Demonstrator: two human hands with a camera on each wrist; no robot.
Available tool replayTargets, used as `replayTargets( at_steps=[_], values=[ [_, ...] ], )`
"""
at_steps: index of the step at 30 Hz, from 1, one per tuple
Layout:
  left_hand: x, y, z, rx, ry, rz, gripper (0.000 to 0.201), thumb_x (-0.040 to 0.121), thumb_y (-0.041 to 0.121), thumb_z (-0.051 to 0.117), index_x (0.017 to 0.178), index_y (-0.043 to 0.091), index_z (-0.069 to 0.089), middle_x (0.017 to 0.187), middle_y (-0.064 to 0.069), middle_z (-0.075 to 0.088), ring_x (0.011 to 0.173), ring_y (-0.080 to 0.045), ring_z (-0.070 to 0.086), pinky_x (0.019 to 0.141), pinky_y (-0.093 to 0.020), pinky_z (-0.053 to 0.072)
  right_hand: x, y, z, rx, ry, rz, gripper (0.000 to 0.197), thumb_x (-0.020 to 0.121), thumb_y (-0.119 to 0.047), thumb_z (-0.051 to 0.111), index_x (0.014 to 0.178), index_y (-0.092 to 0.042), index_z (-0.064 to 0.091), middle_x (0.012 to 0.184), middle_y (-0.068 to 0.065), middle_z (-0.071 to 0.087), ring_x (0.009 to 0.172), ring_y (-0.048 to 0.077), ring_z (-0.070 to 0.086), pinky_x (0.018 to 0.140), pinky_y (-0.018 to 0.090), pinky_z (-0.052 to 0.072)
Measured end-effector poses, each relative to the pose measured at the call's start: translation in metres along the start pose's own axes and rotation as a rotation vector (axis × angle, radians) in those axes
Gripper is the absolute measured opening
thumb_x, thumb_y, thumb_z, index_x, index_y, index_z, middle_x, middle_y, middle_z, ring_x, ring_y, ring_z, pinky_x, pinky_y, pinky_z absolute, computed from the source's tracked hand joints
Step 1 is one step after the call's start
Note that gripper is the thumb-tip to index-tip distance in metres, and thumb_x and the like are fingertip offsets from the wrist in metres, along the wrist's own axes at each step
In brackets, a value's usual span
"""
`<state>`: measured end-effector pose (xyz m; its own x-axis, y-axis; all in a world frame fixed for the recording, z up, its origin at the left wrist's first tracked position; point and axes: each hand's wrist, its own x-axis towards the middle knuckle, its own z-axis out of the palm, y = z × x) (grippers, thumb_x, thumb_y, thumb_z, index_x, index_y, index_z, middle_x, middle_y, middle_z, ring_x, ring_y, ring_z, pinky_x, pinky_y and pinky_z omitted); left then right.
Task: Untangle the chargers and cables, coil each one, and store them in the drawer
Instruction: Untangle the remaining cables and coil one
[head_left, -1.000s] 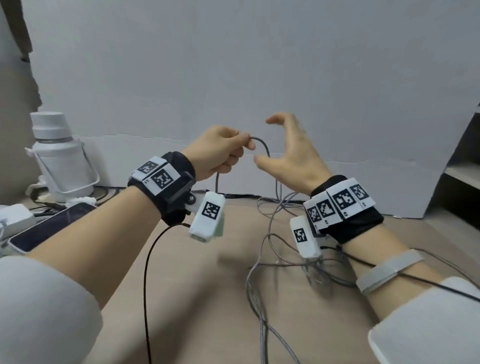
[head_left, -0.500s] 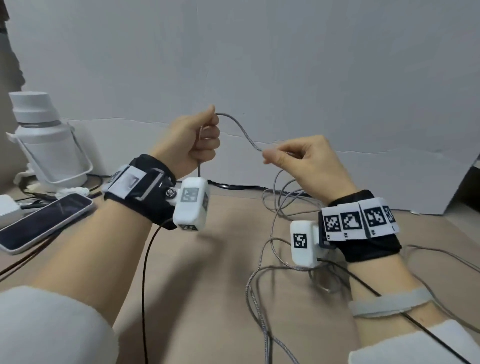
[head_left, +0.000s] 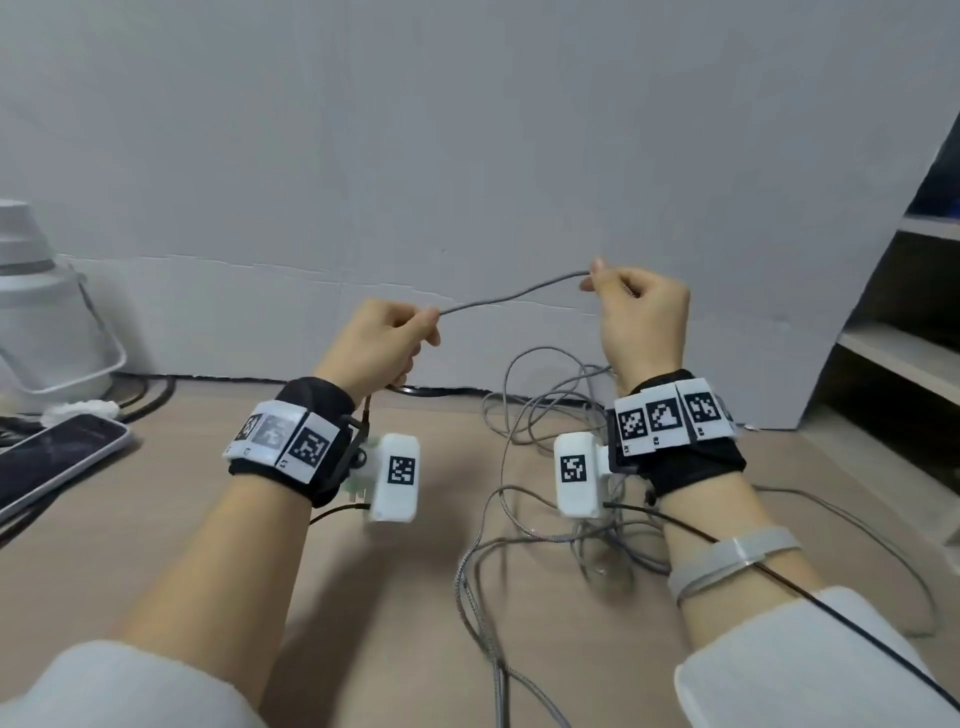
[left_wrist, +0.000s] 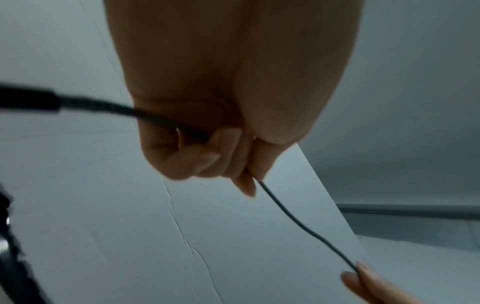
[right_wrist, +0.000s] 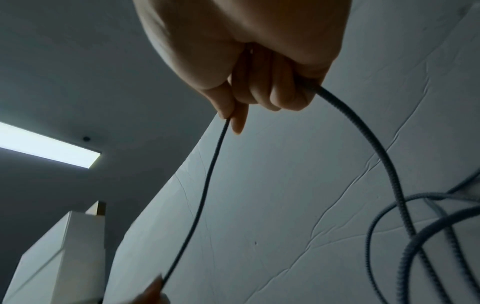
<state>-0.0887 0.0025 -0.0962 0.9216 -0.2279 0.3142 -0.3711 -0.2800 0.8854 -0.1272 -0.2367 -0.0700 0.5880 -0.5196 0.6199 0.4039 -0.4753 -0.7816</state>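
A grey braided cable (head_left: 514, 294) stretches in the air between both hands. My left hand (head_left: 384, 345) grips one part of it in a fist, its end (left_wrist: 78, 103) sticking out below the palm. My right hand (head_left: 636, 317) pinches the cable (right_wrist: 207, 179) between thumb and forefinger, higher and to the right. From the right fist the cable (right_wrist: 376, 148) drops toward a loose tangle of grey cables (head_left: 561, 467) on the wooden table (head_left: 156, 519), under and behind the right wrist. No drawer is in view.
A phone (head_left: 52, 462) lies at the table's left edge, with a white bottle (head_left: 36, 312) behind it and a black cord (head_left: 150, 395) along the wall. A white panel (head_left: 467, 156) backs the table. Open shelves (head_left: 904, 353) stand at right.
Both hands have drawn apart along the cable: the right one moved right and up, the left one lowered. The span between them has lengthened and pulled straighter.
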Motion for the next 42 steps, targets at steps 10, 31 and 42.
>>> replayTargets(
  at_steps=[10,31,42],
  values=[
    [0.0,0.011,-0.006,-0.941,-0.194,-0.106,0.022,0.104,0.015,0.039,0.088,0.014,0.054,0.062,0.006,0.04,0.047,-0.004,0.027,0.034,-0.013,0.02,0.008,0.007,0.006,-0.448,-0.169,-0.002,0.021,0.092,-0.036,0.069,0.081,-0.019,0.064,0.083,0.002,0.066,0.095,0.03,0.061,0.081,0.036,0.05],
    [0.001,0.009,0.003,-0.598,-0.032,0.015,0.026,0.108,0.016,0.04,0.087,0.013,0.056,0.067,-0.004,0.065,0.059,-0.015,0.051,0.049,-0.02,0.043,-0.04,-0.001,0.014,-0.647,-0.835,-0.262,0.015,0.095,-0.031,0.066,0.094,-0.023,0.079,0.064,-0.018,0.054,0.069,0.007,0.052,0.071,0.024,0.038],
    [-0.021,0.031,0.049,-0.038,-0.154,0.083,0.028,0.111,0.023,0.031,0.093,0.008,0.046,0.068,-0.008,0.046,0.038,-0.007,0.045,0.035,-0.018,0.031,-0.054,-0.02,0.021,-0.373,-0.644,-0.291,0.021,0.076,-0.021,0.075,0.074,-0.021,0.054,0.069,-0.003,0.065,0.068,0.019,0.06,0.068,0.038,0.051]
  ],
)
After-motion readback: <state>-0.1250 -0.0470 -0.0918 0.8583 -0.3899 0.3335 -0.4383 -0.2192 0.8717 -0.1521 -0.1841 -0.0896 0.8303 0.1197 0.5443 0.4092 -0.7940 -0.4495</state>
